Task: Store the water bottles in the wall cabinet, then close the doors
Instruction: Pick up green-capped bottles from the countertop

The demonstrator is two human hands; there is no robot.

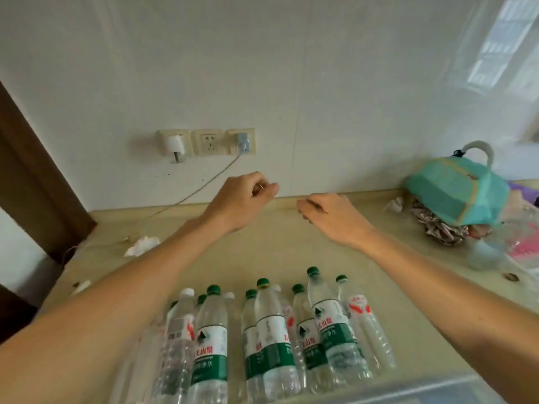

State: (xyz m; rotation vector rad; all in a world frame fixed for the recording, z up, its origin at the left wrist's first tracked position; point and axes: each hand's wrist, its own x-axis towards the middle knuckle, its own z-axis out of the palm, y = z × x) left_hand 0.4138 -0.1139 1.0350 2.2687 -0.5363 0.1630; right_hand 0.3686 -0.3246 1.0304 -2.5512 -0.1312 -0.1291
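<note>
Several clear water bottles (pixel 271 330) with green or white caps and green or red labels stand in a cluster at the near edge of the beige counter (pixel 262 246). Both my arms reach forward above them. My left hand (pixel 242 196) hovers over the back of the counter with fingers curled, thumb against forefinger, and I see nothing in it. My right hand (pixel 329 214) hangs palm down beside it with loosely curled fingers, holding nothing. No wall cabinet shows in this view.
A wall socket strip (pixel 207 142) with two plugs and a cable sits on the white wall. A teal bag (pixel 455 191) over crumpled wrappers lies at the right. Crumpled tissue (pixel 143 245) lies at the left. A brown panel (pixel 32 176) stands at far left.
</note>
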